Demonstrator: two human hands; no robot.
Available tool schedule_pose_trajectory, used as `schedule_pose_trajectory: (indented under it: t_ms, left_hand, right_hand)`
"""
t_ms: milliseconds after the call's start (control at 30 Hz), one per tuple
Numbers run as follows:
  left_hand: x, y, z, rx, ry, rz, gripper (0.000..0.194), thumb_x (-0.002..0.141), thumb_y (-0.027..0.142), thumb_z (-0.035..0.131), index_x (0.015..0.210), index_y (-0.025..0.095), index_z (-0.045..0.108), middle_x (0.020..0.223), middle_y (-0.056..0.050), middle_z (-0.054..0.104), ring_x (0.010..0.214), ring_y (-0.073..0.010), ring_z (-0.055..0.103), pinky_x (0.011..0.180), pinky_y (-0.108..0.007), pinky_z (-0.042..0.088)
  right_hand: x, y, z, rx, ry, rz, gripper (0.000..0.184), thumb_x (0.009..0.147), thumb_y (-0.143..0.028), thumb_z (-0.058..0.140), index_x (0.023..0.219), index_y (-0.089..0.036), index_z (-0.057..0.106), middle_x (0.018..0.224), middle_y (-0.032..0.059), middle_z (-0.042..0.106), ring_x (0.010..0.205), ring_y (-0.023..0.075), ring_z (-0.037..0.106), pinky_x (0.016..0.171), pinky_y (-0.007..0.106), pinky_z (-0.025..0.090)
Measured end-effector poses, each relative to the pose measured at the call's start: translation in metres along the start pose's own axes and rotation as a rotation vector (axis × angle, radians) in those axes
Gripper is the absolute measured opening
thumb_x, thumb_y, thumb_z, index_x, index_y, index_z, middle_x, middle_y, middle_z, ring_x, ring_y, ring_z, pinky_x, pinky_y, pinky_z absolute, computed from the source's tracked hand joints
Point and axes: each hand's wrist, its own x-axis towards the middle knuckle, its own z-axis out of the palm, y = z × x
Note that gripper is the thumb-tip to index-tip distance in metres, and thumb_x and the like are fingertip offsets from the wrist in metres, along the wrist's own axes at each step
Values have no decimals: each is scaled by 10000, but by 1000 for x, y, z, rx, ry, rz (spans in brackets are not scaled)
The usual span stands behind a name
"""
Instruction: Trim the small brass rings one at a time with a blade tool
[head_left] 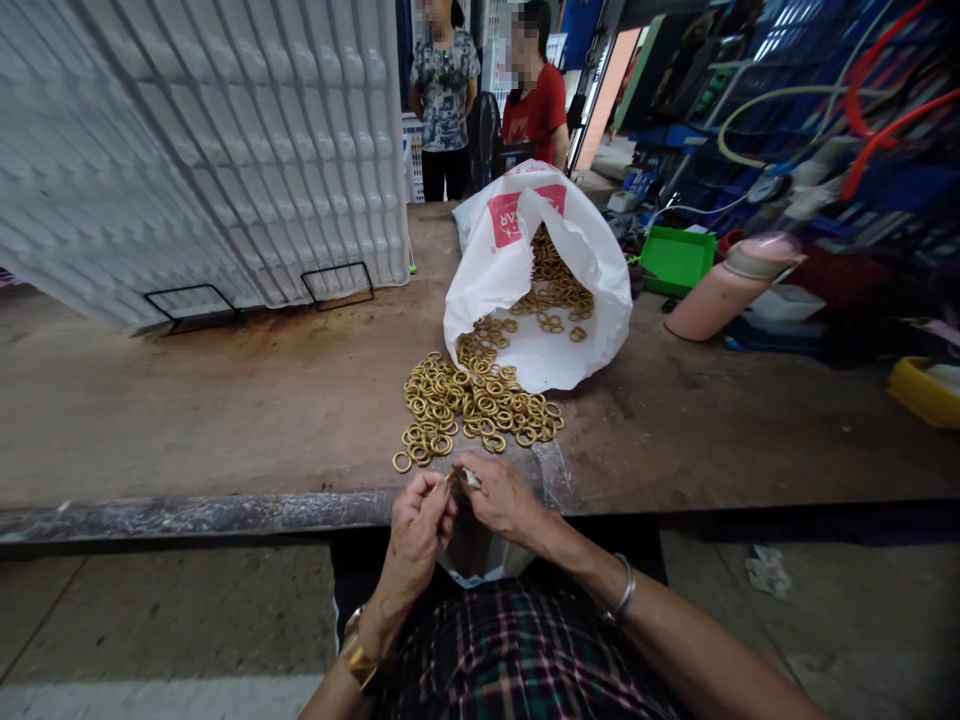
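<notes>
Now the left hand [412, 522] has its fingertips pinched on a small gold ring [449, 478], seen edge-on, at the near edge of the counter [300, 400]. To their right, the right hand [501, 492] has its fingers curled around a small pale object [471, 478], mostly covered, its end close to the ring; whether the two touch, I cannot tell. Just beyond the fingers lies a loose pile [480, 405] of more gold rings, running back into the mouth of a white bag [480, 290] that holds others. Farther off to the fingers' left stand tall white panels [285, 150]; to their right, past the bag, are a green tray [679, 262], a pink bottle [697, 305] and, farthest out, a yellow tray [926, 395]. Well beyond the bag stand one person in a patterned shirt [444, 95] and another in red [541, 115]
</notes>
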Motion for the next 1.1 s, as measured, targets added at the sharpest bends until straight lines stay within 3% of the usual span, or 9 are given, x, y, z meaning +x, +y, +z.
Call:
schedule_pose_trajectory:
  t_ms: [200,767,933,1033,1100]
  left_hand:
    - [1,0,-1,81,39,28,297,793,465,516,735,181,454,570,64,480,410,-33,374,365,-135,296]
    - [-1,6,3,180,138,65,375,713,534,569,642,178,476,524,48,474,396,-47,368,367,-162,291]
    - [-18,12,6,94,-6,34,351,754,487,564,632,174,463,476,63,434,376,-38,343,362,-155,273]
    - [-21,14,7,-82,-92,-35,312,766,454,570,671,175,465,534,53,483,385,-38,357,353,-154,278]
    - [-17,14,5,-225,-89,-86,300,771,440,569,688,172,466,611,36,526,406,-37,377,349,-151,283]
  right_hand:
    - [-4,-7,-3,-258,-105,-9,207,710,-131,438,876,-171,554,689,26,598,563,122,456,537,248,236]
    - [-2,-6,2,-360,-125,1,269,690,-124,427,930,-163,542,697,51,622,570,151,515,519,267,237]
    - [10,-2,-8,-467,-149,74,273,699,-114,429,945,-155,541,698,73,637,591,167,548,522,262,250]
    - [18,3,-9,-469,-76,79,271,696,-104,443,945,-167,528,723,67,639,645,172,564,551,252,278]
    - [22,3,-6,-424,-24,45,272,710,-101,447,963,-175,513,786,61,645,712,167,572,593,242,304]
